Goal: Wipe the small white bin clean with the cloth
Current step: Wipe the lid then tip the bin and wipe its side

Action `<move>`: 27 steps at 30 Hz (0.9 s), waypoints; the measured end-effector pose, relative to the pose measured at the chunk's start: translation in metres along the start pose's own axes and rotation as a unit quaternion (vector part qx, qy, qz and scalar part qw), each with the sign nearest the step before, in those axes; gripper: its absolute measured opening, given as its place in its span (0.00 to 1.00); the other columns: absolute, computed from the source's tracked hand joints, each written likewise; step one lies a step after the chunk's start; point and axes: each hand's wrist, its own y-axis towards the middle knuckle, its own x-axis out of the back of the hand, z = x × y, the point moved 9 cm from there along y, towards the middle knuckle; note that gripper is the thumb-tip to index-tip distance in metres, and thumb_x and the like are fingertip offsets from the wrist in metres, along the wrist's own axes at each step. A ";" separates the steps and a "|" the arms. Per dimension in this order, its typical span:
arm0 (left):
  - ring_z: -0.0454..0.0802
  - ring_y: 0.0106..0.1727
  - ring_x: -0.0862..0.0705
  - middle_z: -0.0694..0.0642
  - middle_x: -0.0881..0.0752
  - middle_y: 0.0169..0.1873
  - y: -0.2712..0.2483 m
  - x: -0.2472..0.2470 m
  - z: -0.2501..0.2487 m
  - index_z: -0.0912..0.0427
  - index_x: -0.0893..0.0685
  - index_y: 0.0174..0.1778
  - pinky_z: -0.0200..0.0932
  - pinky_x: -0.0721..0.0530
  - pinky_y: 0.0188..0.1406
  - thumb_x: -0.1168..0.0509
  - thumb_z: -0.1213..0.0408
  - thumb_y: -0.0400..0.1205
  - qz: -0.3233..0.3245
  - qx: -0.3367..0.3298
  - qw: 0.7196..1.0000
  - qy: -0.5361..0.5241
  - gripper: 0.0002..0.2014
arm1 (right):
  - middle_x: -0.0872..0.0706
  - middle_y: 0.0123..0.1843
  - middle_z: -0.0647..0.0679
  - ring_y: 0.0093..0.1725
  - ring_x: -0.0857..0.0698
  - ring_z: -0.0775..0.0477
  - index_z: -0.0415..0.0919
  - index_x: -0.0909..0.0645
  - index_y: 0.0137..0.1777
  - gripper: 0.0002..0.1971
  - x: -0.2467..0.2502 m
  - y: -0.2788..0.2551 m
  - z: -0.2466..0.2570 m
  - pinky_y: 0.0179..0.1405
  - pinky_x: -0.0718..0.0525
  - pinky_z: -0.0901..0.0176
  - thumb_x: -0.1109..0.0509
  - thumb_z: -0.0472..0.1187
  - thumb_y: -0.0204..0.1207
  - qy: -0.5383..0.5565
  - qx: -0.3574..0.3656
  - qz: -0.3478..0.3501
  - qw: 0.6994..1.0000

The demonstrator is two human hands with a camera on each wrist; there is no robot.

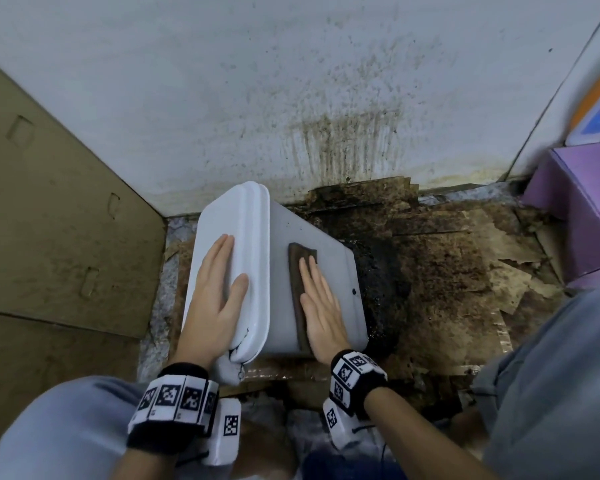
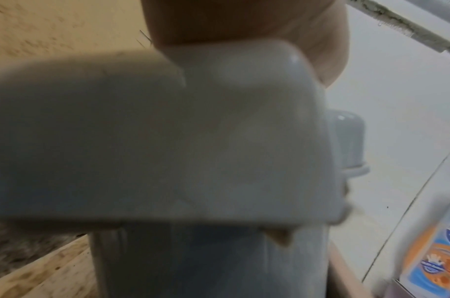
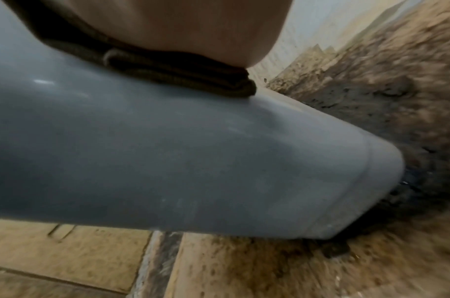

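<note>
**Bin on its side, both palms flat on it**

Nearest me I saw grey trouser knees [image 1: 59,424] and two wrists with black bands carrying square-coded white marker blocks [image 1: 174,398].

My left hand [image 1: 212,292] lay flat on the lid end of the small white plastic bin [image 1: 329,237], fingers straight, thumb spread; nothing gripped, just pressing. The left wrist view was blurred, showing only the bin's lid edge close up [image 2: 219,131].

My right hand [image 1: 321,306] was also flat, fingers straight and together, pressing the folded dark brown cloth [image 1: 297,265] against the bin's upward side wall. The right wrist view showed the cloth's folded edge [image 3: 193,74] sandwiched between palm and bin [image 3: 193,151].

The bin lay tipped over on stained, soggy cardboard sheets [image 1: 447,265], its base end over a black wet patch [image 1: 385,271].

To the left stood a brown cardboard panel [image 1: 49,202]; to the right a purple box [image 1: 575,202]. Beyond was the white wall, spattered with dark brown streaks [image 1: 343,143].
</note>
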 end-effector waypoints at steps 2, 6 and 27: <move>0.31 0.87 0.47 0.38 0.42 0.88 0.000 0.001 0.001 0.47 0.41 0.90 0.41 0.47 0.87 0.46 0.48 0.90 0.001 0.001 1.000 -0.001 0.31 | 0.59 0.90 0.64 0.87 0.59 0.67 0.65 0.60 0.88 0.27 -0.001 0.001 -0.024 0.89 0.56 0.48 0.61 0.49 0.90 -0.005 -0.041 -0.013 0.999; 0.32 0.88 0.46 0.38 0.42 0.88 0.000 0.002 0.002 0.47 0.41 0.90 0.45 0.46 0.88 0.45 0.48 0.90 0.001 0.003 1.000 -0.004 0.31 | 0.61 0.91 0.57 0.88 0.60 0.64 0.67 0.62 0.84 0.28 0.001 0.005 -0.051 0.89 0.60 0.46 0.63 0.53 0.85 0.039 -0.122 -0.032 0.991; 0.32 0.88 0.47 0.38 0.42 0.88 0.003 -0.001 0.000 0.49 0.41 0.90 0.45 0.46 0.89 0.45 0.48 0.89 0.004 -0.006 1.000 -0.004 0.31 | 0.69 0.89 0.59 0.85 0.68 0.67 0.60 0.68 0.86 0.27 -0.014 0.031 0.064 0.83 0.67 0.61 0.59 0.50 0.93 0.068 0.012 0.042 0.997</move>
